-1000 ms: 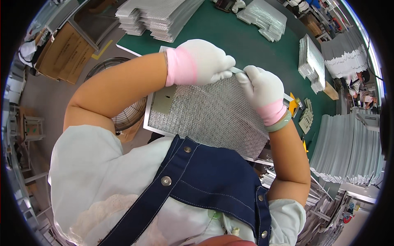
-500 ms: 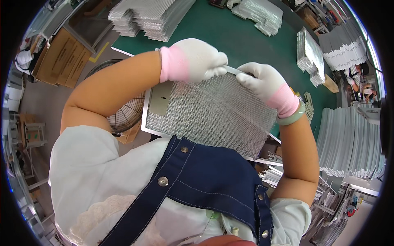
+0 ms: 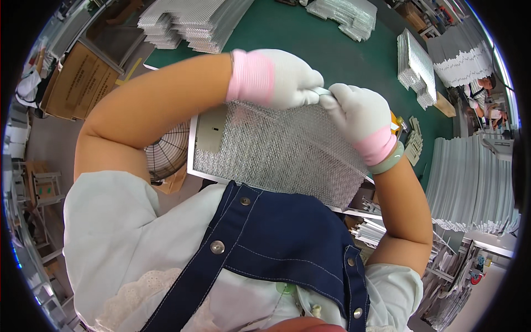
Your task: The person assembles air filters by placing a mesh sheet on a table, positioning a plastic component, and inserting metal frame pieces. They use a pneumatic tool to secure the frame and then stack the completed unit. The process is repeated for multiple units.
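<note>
A silver metal mesh panel (image 3: 276, 152) lies in front of me, with a pale frame bar (image 3: 191, 146) along its left side. At its upper left corner sits a flat grey plate (image 3: 210, 130) with a small dark slot. My left hand (image 3: 290, 80), in a white glove with a pink cuff, pinches a narrow pale strip (image 3: 322, 91) at the panel's far edge. My right hand (image 3: 357, 110), gloved alike, grips the same strip just to the right. Only a short piece shows between the fingers; the rest is hidden.
Stacked mesh panels (image 3: 202, 25) stand on the green table (image 3: 287, 33) at far left, more panels (image 3: 345, 16) at the back and another stack (image 3: 415, 66) at right. Grey plates (image 3: 414, 144) lie right of my hand. Many pale bars (image 3: 459, 182) fill the right side. A fan (image 3: 168, 152) stands at left.
My left hand has slid right along the strip, closer to my right hand, so less of the strip shows between them. The whole view has shifted slightly.
</note>
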A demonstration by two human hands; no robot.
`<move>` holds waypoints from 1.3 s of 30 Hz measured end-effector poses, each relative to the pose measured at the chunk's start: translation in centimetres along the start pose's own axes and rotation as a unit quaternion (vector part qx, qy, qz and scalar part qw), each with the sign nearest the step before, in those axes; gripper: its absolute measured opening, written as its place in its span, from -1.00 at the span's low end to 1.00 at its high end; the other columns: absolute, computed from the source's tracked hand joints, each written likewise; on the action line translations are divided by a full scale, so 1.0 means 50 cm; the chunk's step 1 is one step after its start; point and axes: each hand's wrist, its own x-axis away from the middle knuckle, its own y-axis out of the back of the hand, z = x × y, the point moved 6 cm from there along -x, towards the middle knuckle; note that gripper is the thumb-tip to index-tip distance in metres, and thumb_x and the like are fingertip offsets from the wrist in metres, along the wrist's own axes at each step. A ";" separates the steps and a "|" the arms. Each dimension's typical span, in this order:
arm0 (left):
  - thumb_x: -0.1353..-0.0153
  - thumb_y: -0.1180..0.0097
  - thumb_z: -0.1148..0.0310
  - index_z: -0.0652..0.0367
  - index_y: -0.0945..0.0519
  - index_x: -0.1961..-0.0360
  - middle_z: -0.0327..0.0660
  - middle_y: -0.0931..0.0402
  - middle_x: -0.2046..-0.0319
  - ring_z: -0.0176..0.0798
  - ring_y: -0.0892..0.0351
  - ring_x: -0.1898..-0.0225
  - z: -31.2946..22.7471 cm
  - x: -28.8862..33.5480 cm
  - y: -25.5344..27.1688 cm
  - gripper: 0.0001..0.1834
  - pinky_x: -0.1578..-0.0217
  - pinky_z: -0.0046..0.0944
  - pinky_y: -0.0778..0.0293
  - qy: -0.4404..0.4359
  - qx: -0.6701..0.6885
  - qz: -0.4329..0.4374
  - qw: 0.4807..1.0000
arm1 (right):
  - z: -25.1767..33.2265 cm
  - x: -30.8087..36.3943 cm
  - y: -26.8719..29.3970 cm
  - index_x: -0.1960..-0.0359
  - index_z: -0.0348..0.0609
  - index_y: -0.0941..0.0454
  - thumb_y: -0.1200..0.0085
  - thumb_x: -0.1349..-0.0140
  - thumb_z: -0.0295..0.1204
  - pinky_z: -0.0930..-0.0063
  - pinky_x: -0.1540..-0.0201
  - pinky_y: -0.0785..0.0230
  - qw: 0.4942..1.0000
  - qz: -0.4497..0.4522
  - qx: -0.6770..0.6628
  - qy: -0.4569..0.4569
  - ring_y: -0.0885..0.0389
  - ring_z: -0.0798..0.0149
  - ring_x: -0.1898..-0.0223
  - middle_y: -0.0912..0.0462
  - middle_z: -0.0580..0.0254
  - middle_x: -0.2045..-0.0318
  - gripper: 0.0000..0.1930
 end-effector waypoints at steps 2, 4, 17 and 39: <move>-0.35 0.01 0.23 0.14 -0.52 0.32 -0.07 -0.51 0.55 0.04 -0.57 0.48 -0.025 0.005 -0.010 -0.78 0.44 -0.05 -0.48 -0.024 -0.119 -0.074 0.990 | -0.019 0.005 0.001 0.33 -0.20 -0.61 -0.08 -0.34 -0.20 0.26 0.34 -0.45 0.993 0.024 -0.114 -0.034 -0.63 0.08 0.43 -0.62 0.11 0.51 -0.70; -0.35 0.02 0.26 0.13 -0.49 0.35 -0.13 -0.50 0.59 0.07 -0.56 0.54 -0.021 0.014 -0.014 -0.81 0.51 -0.03 -0.46 -0.036 -0.133 -0.100 0.985 | -0.040 0.012 0.000 0.23 -0.25 -0.64 -0.07 -0.36 -0.24 0.34 0.29 -0.45 0.960 0.073 -0.256 -0.092 -0.62 0.15 0.41 -0.63 0.09 0.47 -0.71; -0.36 0.03 0.13 0.30 -0.56 0.18 -0.15 -0.50 0.44 -0.27 -0.46 0.35 0.002 -0.033 -0.014 -0.61 0.24 -0.20 -0.40 0.057 0.131 0.190 0.971 | -0.032 0.013 0.007 0.14 -0.30 -0.62 -0.07 -0.33 -0.29 0.36 0.18 -0.47 0.958 0.133 -0.229 -0.105 -0.66 0.17 0.32 -0.68 0.04 0.39 -0.71; -0.38 0.02 0.16 0.29 -0.57 0.18 -0.01 -0.55 0.42 -0.10 -0.58 0.30 -0.034 -0.080 -0.003 -0.65 0.18 -0.15 -0.46 0.028 0.119 0.107 0.987 | -0.068 0.036 0.022 0.26 -0.25 -0.59 -0.01 -0.37 -0.25 0.24 0.24 -0.43 0.962 0.131 -0.204 -0.128 -0.61 -0.04 0.35 -0.62 -0.04 0.42 -0.72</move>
